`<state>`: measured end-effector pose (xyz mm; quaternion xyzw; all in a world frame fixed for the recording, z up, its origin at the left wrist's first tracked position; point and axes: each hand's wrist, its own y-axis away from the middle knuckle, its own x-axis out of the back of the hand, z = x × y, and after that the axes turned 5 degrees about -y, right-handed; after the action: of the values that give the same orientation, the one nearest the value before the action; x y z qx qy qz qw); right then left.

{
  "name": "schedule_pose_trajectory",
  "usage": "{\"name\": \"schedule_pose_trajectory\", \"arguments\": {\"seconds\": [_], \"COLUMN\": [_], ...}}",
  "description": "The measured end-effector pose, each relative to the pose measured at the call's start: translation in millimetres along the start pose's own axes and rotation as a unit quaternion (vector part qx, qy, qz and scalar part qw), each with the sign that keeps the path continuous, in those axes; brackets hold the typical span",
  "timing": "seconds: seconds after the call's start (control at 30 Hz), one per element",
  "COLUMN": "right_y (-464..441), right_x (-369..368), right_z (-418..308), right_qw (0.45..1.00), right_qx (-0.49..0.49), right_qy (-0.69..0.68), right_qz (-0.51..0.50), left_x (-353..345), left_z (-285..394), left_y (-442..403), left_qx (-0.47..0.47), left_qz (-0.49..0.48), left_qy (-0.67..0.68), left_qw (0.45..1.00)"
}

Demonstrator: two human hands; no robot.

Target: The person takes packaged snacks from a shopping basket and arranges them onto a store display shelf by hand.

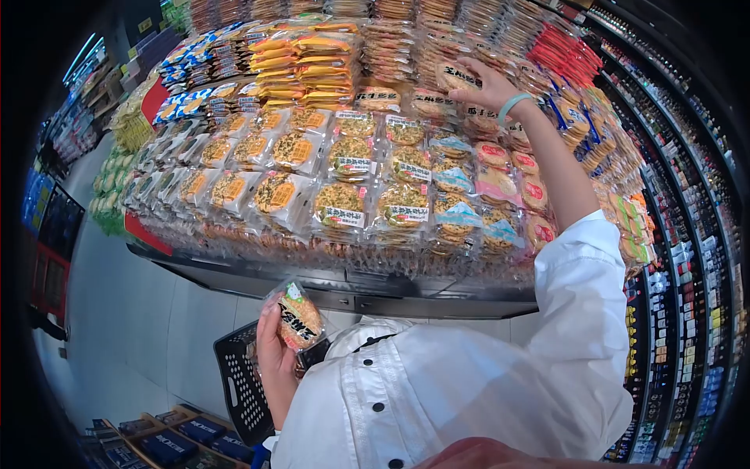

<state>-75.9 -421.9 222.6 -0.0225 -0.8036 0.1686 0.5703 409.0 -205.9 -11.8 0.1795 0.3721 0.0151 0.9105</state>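
My left hand (273,344) is closed around the edge of a clear-wrapped round cracker (300,319) with bold black lettering, above a black basket (231,363). Across the display, my right hand (491,87) grips another wrapped cracker (455,76) with similar black lettering, just over the rear stacks. Below that hand lie more packs of the same look, such as a wrapped cracker (432,104). Closer to me are rows of seeded crackers (338,205) in clear packs. The basket's inside is mostly hidden by my left hand and shirt.
Yellow packs (324,70) are stacked at the back, and red packs (564,53) at the back right. The display stand (469,303) has a dark front edge. Tall shelves (687,234) of bottles and jars line the right. Dark blue boxes (168,447) sit at lower left.
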Motion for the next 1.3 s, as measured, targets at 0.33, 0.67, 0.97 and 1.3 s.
{"name": "schedule_pose_trajectory", "arguments": {"seconds": [0.33,0.67,0.97,1.3], "right_y": [-10,-23,-8,-16], "right_x": [-25,-51,-44,-57], "right_z": [0,2,-5,4], "right_qw": [0.997,0.992,0.982,0.986], "right_qx": [0.025,0.037,0.082,0.074], "right_qy": [0.067,0.105,0.17,0.14], "right_qz": [-0.033,-0.053,-0.022,-0.043], "left_x": [2,4,0,-5], "left_z": [-12,-17,-21,-19], "left_y": [-7,-4,-6,-7], "left_qx": [0.022,0.021,0.022,0.006], "left_qz": [0.004,0.015,0.002,-0.067], "left_qy": [-0.009,-0.017,-0.02,0.142], "left_qw": [1.0,1.0,1.0,0.988]}}
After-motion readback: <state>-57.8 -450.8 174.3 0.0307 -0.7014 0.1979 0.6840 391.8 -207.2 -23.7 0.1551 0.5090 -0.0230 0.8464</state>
